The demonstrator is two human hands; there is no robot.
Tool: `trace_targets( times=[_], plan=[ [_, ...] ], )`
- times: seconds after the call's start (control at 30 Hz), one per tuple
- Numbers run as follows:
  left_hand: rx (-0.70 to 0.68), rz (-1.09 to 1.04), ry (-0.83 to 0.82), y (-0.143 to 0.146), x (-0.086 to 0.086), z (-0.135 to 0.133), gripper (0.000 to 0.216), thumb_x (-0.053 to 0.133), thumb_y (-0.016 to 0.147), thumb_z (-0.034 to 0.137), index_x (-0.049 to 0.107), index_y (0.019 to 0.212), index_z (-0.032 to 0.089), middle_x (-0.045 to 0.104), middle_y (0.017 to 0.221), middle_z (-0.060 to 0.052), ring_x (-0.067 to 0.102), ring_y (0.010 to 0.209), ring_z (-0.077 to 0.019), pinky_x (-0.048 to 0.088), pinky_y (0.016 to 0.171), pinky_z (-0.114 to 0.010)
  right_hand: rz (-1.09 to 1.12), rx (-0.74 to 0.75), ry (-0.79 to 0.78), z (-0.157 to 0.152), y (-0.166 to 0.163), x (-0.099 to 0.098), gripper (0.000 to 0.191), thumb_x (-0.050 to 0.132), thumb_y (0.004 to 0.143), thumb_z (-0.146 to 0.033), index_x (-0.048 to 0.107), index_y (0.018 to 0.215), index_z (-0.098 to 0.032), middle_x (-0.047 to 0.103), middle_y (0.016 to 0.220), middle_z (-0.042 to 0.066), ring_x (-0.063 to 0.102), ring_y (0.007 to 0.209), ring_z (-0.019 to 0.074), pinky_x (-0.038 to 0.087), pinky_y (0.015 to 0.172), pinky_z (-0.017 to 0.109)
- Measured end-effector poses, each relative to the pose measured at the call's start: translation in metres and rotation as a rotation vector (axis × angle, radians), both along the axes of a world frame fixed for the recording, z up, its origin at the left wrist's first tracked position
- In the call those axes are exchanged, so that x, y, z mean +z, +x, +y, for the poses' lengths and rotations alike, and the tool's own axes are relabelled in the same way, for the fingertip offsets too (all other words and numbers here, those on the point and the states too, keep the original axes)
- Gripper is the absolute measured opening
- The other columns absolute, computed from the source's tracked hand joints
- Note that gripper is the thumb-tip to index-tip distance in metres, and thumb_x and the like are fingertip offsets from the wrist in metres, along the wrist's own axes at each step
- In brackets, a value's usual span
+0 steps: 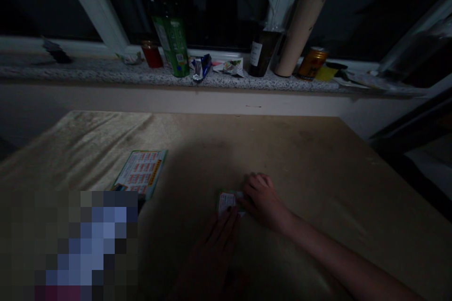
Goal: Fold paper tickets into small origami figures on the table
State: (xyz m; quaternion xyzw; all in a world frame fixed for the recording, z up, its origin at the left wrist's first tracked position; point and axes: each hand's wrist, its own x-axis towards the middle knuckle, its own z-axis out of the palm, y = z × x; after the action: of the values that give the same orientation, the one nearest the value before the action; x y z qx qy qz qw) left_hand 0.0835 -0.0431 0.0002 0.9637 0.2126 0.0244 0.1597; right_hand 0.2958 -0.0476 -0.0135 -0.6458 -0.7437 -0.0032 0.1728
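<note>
A small printed paper [226,200] with white and green areas lies on the cloth-covered table [289,150]. My left hand [221,237] lies flat in deep shadow, its fingers stretched out over the paper's near edge. From the right, my right hand [260,196] grips the paper's right side with curled fingers; its fingertips are partly hidden. Farther left rests a larger printed sheet [141,171] with red and white blocks and a green border, apart from both hands.
On the granite windowsill [219,82] stand a green container [176,47], a red jar [152,55], a dark cup with straw [259,56], a tall pinkish flask [300,28] and a golden can [312,63]. Crumpled wrappers [231,67] lie between them. A blurred patch covers the lower left.
</note>
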Motion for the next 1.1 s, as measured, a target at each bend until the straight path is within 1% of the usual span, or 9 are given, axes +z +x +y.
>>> trace_targets(
  times=[0.13, 0.3, 0.47, 0.57, 0.7, 0.8, 0.87, 1.0, 1.1],
  plan=[
    [-0.018, -0.011, -0.039, 0.0, 0.003, 0.0, 0.086, 0.055, 0.082, 0.034, 0.002, 0.147, 0.016, 0.017, 0.152, -0.009, 0.02, 0.137, -0.0256, 0.022, 0.11, -0.041, -0.036, 0.0, -0.001, 0.0, -0.001, 0.0, 0.014, 0.054, 0.089, -0.03, 0.057, 0.08, -0.018, 0.057, 0.088, 0.006, 0.049, 0.09, 0.0229, 0.035, 0.085, 0.038],
    [-0.003, -0.029, -0.057, -0.002, -0.001, 0.001, 0.09, 0.059, 0.08, 0.035, 0.002, 0.147, 0.017, 0.017, 0.152, -0.009, 0.021, 0.137, -0.027, 0.025, 0.109, -0.042, -0.046, 0.005, -0.01, 0.0, -0.001, 0.0, 0.016, 0.052, 0.09, -0.031, 0.058, 0.081, -0.019, 0.057, 0.089, 0.008, 0.049, 0.09, 0.0237, 0.035, 0.087, 0.04],
    [-0.015, -0.023, -0.056, -0.002, -0.003, 0.002, 0.088, 0.059, 0.081, 0.039, 0.007, 0.147, 0.014, 0.018, 0.152, -0.01, 0.021, 0.137, -0.027, 0.023, 0.111, -0.04, -0.067, 0.003, -0.007, 0.001, -0.001, -0.002, 0.014, 0.053, 0.089, -0.029, 0.059, 0.082, -0.019, 0.057, 0.09, 0.007, 0.049, 0.09, 0.0235, 0.034, 0.088, 0.04],
    [-0.019, -0.006, -0.066, -0.002, -0.001, 0.002, 0.088, 0.058, 0.081, 0.038, 0.005, 0.147, 0.015, 0.02, 0.152, -0.009, 0.022, 0.137, -0.0256, 0.023, 0.111, -0.04, -0.081, 0.003, -0.023, 0.002, -0.002, -0.001, 0.012, 0.054, 0.089, -0.028, 0.059, 0.083, -0.019, 0.057, 0.09, 0.007, 0.049, 0.091, 0.0236, 0.034, 0.087, 0.04],
    [0.008, -0.013, -0.062, -0.001, 0.003, 0.0, 0.088, 0.058, 0.081, 0.037, 0.003, 0.148, 0.017, 0.022, 0.151, -0.009, 0.023, 0.136, -0.0266, 0.024, 0.11, -0.041, -0.089, 0.004, -0.048, 0.003, -0.003, 0.002, 0.009, 0.056, 0.088, -0.026, 0.06, 0.085, -0.02, 0.057, 0.091, 0.006, 0.049, 0.092, 0.0234, 0.034, 0.087, 0.04],
    [0.017, -0.031, -0.06, -0.001, 0.004, -0.002, 0.089, 0.058, 0.081, 0.04, 0.005, 0.148, 0.016, 0.024, 0.15, -0.01, 0.024, 0.136, -0.0276, 0.024, 0.11, -0.041, -0.098, 0.001, -0.045, 0.002, -0.003, 0.003, 0.009, 0.056, 0.088, -0.027, 0.06, 0.084, -0.02, 0.057, 0.09, 0.006, 0.049, 0.091, 0.0236, 0.034, 0.088, 0.041],
    [0.023, -0.023, -0.082, -0.001, 0.004, -0.001, 0.088, 0.057, 0.081, 0.04, 0.005, 0.148, 0.016, 0.022, 0.151, -0.01, 0.024, 0.136, -0.0282, 0.023, 0.11, -0.042, -0.098, 0.001, -0.038, 0.002, -0.003, 0.002, 0.01, 0.056, 0.088, -0.028, 0.06, 0.084, -0.02, 0.057, 0.091, 0.007, 0.049, 0.092, 0.0238, 0.034, 0.089, 0.042],
    [-0.038, 0.006, -0.168, -0.001, 0.0, 0.007, 0.087, 0.054, 0.081, 0.047, 0.004, 0.148, 0.022, 0.019, 0.152, -0.007, 0.023, 0.136, -0.0293, 0.024, 0.11, -0.041, -0.097, 0.003, -0.045, 0.003, -0.003, -0.001, 0.011, 0.056, 0.088, -0.028, 0.059, 0.084, -0.019, 0.057, 0.092, 0.007, 0.05, 0.093, 0.0239, 0.035, 0.089, 0.041],
    [-0.053, 0.009, -0.185, 0.0, -0.003, 0.011, 0.086, 0.051, 0.081, 0.052, 0.005, 0.148, 0.024, 0.018, 0.152, -0.006, 0.023, 0.136, -0.0298, 0.024, 0.11, -0.041, -0.091, 0.003, -0.05, 0.005, -0.002, 0.0, 0.012, 0.054, 0.089, -0.029, 0.06, 0.084, -0.019, 0.058, 0.092, 0.008, 0.051, 0.094, 0.0246, 0.036, 0.089, 0.043]
  ],
)
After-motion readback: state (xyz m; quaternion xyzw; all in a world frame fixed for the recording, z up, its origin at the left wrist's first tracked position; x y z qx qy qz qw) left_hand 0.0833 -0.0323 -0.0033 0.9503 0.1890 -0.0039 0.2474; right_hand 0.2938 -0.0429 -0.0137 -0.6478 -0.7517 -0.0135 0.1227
